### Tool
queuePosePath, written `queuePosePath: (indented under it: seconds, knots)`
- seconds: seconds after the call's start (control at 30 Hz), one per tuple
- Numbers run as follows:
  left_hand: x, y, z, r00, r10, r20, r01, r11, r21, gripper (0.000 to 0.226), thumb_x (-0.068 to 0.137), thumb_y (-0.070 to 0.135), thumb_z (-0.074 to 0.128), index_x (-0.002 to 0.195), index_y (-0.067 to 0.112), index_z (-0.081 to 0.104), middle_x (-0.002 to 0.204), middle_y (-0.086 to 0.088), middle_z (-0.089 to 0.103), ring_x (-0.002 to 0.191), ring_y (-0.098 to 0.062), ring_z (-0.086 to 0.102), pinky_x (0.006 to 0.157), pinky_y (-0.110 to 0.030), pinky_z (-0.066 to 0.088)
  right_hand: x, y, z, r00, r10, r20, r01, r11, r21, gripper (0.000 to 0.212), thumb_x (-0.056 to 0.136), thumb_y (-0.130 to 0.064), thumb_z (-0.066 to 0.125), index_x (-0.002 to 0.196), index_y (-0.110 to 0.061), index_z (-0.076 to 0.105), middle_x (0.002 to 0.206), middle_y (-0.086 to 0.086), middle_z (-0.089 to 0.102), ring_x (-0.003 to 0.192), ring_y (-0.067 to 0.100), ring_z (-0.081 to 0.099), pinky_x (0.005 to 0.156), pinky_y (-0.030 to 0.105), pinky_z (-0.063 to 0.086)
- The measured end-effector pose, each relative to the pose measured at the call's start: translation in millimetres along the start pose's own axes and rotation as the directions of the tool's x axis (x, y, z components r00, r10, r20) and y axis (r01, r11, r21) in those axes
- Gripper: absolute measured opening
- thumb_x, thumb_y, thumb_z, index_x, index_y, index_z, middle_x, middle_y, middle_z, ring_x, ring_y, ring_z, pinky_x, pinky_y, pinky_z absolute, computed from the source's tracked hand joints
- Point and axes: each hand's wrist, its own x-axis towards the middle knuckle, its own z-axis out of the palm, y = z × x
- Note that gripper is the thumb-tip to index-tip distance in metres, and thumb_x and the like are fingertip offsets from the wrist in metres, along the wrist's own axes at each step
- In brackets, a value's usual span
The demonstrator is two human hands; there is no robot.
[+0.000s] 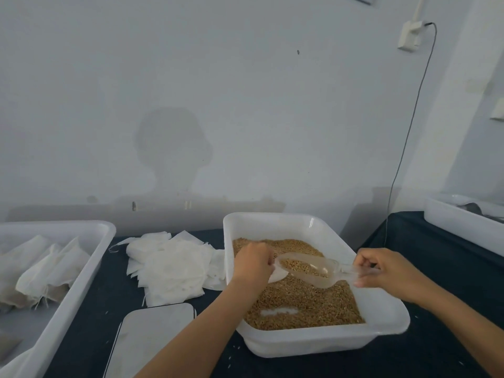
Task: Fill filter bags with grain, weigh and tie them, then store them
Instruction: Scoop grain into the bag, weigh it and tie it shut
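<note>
A white tub (pixel 381 323) of brown grain (pixel 300 304) stands on the dark table. Over the grain my right hand (pixel 387 271) grips the handle of a clear plastic scoop (pixel 308 268) loaded with grain. The scoop's tip points left toward a white filter bag (pixel 276 275), which my left hand (pixel 252 264) holds by its mouth above the tub. Most of that bag is hidden behind my left hand. A pile of empty white filter bags (pixel 171 266) lies just left of the tub.
At the far left a white bin (pixel 90 271) holds several filled, tied bags (pixel 51 271). A flat scale (pixel 152 336) with a pale top sits at the front, left of my left forearm. Another white tub (pixel 461 222) stands at the back right. A cable hangs down the wall.
</note>
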Motion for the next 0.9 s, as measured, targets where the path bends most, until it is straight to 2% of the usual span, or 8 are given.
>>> queuePosePath:
  seconds: [0.1,0.27,0.37,0.43,0.5,0.63,0.77,0.9]
  knots:
    - [3,10,-7,0.998,-0.009,0.057,0.01,1.0,-0.021,0.007,0.083,0.009,0.065,0.082,0.008,0.071,0.084,-0.007,0.071,0.08,-0.02,0.065,0.076,-0.029,0.054,0,-1,-4,1.0,0.022,-0.009,-0.023,0.998,-0.052,0.018,0.073,-0.022,0.079,0.078,-0.02,0.062,0.083,-0.007,0.064,0.082,0.006,0.058,0.075,0.025,0.045]
    - [4,14,-14,0.995,-0.022,0.094,0.032,0.995,-0.1,0.014,0.081,0.003,0.059,0.072,0.011,0.066,0.084,-0.01,0.071,0.076,-0.022,0.066,0.072,-0.028,0.055,0,-6,-18,0.998,0.059,-0.022,-0.062,0.984,-0.167,0.022,0.073,-0.026,0.079,0.076,-0.029,0.058,0.089,-0.011,0.062,0.087,0.006,0.058,0.079,0.033,0.049]
    - [2,12,-13,0.991,-0.044,0.128,0.069,0.977,-0.202,0.013,0.08,0.005,0.062,0.068,0.011,0.062,0.071,-0.006,0.067,0.063,-0.016,0.06,0.074,-0.029,0.056,2,-13,-27,0.999,0.049,-0.018,-0.052,0.966,-0.252,0.021,0.074,-0.029,0.078,0.076,-0.031,0.057,0.088,-0.015,0.059,0.087,0.003,0.055,0.068,0.025,0.043]
    - [0,11,-10,0.99,-0.043,0.133,0.074,0.969,-0.237,0.008,0.08,0.006,0.064,0.073,0.008,0.062,0.068,-0.001,0.063,0.064,-0.017,0.061,0.076,-0.034,0.057,5,-19,-33,0.999,0.038,-0.008,-0.039,0.95,-0.31,0.021,0.075,-0.032,0.076,0.076,-0.033,0.056,0.086,-0.016,0.057,0.087,0.003,0.054,0.062,0.022,0.036]
    - [-3,10,-7,0.991,-0.045,0.126,0.077,0.963,-0.258,0.007,0.081,0.007,0.064,0.074,0.007,0.062,0.073,-0.005,0.066,0.07,-0.022,0.065,0.074,-0.037,0.057,8,-26,-38,1.0,0.03,0.002,-0.027,0.929,-0.37,0.023,0.076,-0.033,0.075,0.074,-0.036,0.052,0.084,-0.018,0.053,0.087,0.004,0.052,0.058,0.02,0.031]
    - [-7,10,-1,0.986,-0.06,0.153,0.105,0.945,-0.31,0.011,0.083,0.009,0.065,0.074,0.009,0.058,0.079,-0.011,0.07,0.075,-0.026,0.068,0.072,-0.04,0.058,17,-40,-44,0.999,0.022,0.038,-0.003,0.894,-0.449,0.024,0.077,-0.033,0.074,0.075,-0.036,0.051,0.082,-0.018,0.052,0.085,0.005,0.051,0.057,0.019,0.029]
    - [-8,10,3,0.984,-0.054,0.169,0.107,0.942,-0.318,0.016,0.083,0.012,0.063,0.07,0.015,0.055,0.077,-0.008,0.069,0.067,-0.022,0.063,0.07,-0.038,0.056,26,-55,-49,0.996,0.033,0.088,0.019,0.845,-0.534,0.022,0.077,-0.029,0.074,0.075,-0.032,0.052,0.084,-0.013,0.057,0.086,0.01,0.056,0.056,0.02,0.03]
    - [-10,9,5,0.987,-0.041,0.157,0.093,0.935,-0.341,0.028,0.085,0.012,0.06,0.062,0.021,0.047,0.065,0.003,0.054,0.064,-0.016,0.052,0.067,-0.036,0.052,33,-69,-52,0.997,-0.028,0.067,0.065,0.76,-0.647,0.029,0.078,-0.025,0.073,0.074,-0.03,0.046,0.078,-0.012,0.049,0.085,0.013,0.056,0.054,0.02,0.029]
